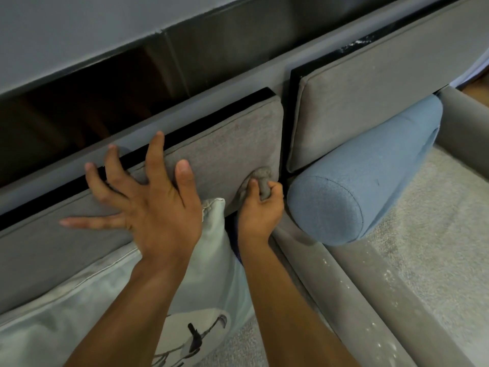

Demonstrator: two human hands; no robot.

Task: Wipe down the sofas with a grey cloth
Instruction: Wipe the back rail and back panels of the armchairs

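Two bare forearms reach up from the bottom edge. Beneath them a pale throw cushion (105,295) with a bird printed on it leans against the back of the grey sofa (341,282).

The left hand (150,210) lies flat on the left back cushion (227,144). Its fingers (156,154) are straight and spread wide and hold nothing. The longer fingertips reach the cushion's top edge and the black strip behind it.

The right hand (260,211) is curled round the grey cloth (262,178), which is bunched into a wad. The hand presses it against the lower right corner of that same back cushion, just above the throw cushion's upper corner.

A narrow dark gap separates this cushion from the right back cushion (370,102), which stands upright beside it. A light blue bolster (354,189) lies tilted against the foot of the right back cushion. Its round end faces the camera, near the right hand but not touching it.

The pale, textured seat (423,234) stretches to the right, and white specks dot the sofa's grey padded rail. Behind the sofa, a glossy dark panel (79,109) runs below a grey-blue wall (79,27).
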